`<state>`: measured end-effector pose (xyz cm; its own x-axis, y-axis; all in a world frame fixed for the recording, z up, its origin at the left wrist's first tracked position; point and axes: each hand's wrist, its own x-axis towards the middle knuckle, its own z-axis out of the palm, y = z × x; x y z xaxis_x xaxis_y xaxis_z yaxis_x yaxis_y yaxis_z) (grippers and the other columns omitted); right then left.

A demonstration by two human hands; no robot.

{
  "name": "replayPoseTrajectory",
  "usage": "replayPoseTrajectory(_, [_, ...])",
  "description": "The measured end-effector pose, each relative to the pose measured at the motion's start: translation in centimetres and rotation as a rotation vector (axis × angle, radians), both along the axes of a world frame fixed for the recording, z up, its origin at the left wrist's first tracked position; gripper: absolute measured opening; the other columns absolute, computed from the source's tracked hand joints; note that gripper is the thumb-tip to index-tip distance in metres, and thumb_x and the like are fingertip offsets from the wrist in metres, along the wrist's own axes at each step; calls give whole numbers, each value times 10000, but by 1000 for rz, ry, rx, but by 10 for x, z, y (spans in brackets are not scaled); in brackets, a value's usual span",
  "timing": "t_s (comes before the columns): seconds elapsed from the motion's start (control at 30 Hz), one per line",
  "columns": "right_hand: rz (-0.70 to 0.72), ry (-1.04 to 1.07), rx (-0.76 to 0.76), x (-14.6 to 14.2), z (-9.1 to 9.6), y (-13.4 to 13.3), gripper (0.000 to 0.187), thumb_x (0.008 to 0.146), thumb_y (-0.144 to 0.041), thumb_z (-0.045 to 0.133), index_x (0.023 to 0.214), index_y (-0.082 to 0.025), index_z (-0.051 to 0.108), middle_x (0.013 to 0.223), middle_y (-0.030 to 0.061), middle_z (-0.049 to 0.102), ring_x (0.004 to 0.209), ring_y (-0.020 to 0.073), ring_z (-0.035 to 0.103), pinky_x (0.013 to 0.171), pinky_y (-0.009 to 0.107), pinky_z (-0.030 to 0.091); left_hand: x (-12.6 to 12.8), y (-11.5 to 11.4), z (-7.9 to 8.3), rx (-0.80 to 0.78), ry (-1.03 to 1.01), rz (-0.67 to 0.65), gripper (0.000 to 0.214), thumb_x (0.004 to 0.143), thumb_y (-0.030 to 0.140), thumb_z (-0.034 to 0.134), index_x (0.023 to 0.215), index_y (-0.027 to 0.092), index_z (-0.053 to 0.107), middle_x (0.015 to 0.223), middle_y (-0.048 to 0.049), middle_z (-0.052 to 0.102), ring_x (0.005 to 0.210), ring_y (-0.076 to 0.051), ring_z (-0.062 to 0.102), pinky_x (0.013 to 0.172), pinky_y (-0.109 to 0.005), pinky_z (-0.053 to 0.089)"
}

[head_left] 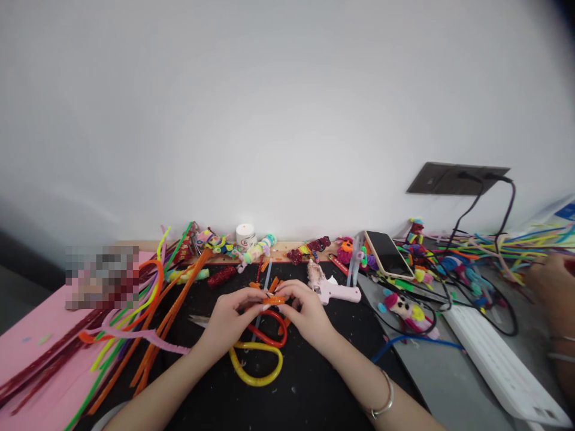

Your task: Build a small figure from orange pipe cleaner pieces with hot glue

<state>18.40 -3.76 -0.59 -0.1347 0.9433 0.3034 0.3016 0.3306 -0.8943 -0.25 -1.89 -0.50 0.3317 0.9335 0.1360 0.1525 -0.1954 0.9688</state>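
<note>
My left hand (pixel 240 308) and my right hand (pixel 305 305) meet over the black work surface. Fingertips of both pinch a small orange piece (pixel 275 300), seemingly a bent pipe cleaner; its exact shape is partly covered. Below them lie a red loop (pixel 281 336) and a yellow loop (pixel 256 383), which look like scissor handles. A metal blade (pixel 197 320) shows left of my left wrist, the middle hidden by that hand. Just beyond my right hand rests a pale pink glue gun (pixel 339 292). Loose orange pipe cleaners (pixel 168 317) lie left of my left hand.
Several pipe-cleaner figures (pixel 309 248) line the wall, with a white jar (pixel 245 235) and a phone (pixel 389 254). At right are a white power strip (pixel 503 365), black cords (pixel 512 209) and another person's hand (pixel 550 284). A pink board (pixel 27 353) is at left.
</note>
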Motion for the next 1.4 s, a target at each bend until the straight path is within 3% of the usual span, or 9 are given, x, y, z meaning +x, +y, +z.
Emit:
replayPoseTrajectory(0.27, [18, -39, 17, 0, 1, -1, 244, 724, -53, 631, 912, -203, 667, 970, 44, 618, 725, 125, 548, 597, 233, 463, -1, 0, 0, 29, 25, 10, 102, 756, 185, 633, 841, 172, 686, 859, -32, 729, 798, -177, 693, 762, -269, 563])
replayPoseTrajectory(0.4, [42, -55, 31, 0, 2, -1, 184, 753, -89, 624, 884, -208, 677, 974, 44, 624, 791, 141, 574, 669, 254, 479, -1, 0, 2, 46, 50, 7, 99, 765, 186, 623, 840, 180, 688, 851, -27, 729, 793, -174, 692, 764, -264, 561])
replayPoseTrajectory(0.7, [3, -45, 12, -1, 1, -1, 98, 727, -98, 646, 766, -186, 663, 939, 42, 616, 639, 101, 529, 535, 215, 445, -2, 0, 3, 30, 66, -36, 182, 786, 224, 617, 958, 167, 635, 951, -67, 725, 908, -215, 687, 836, -323, 548])
replayPoseTrajectory(0.9, [9, -72, 50, -1, 1, -2, 95, 746, -102, 631, 755, -193, 657, 952, 50, 619, 733, 133, 579, 595, 241, 485, -3, -3, 6, 137, 140, -42, 192, 803, 210, 604, 992, 195, 632, 955, -42, 727, 918, -201, 687, 852, -302, 540])
replayPoseTrajectory(1.4, [2, -86, 92, 0, 1, -3, 128, 748, -83, 630, 789, -197, 670, 958, 56, 608, 819, 159, 585, 671, 272, 507, -4, -3, 9, 170, 202, -15, 197, 799, 198, 599, 995, 185, 613, 935, -38, 735, 897, -192, 694, 831, -282, 540])
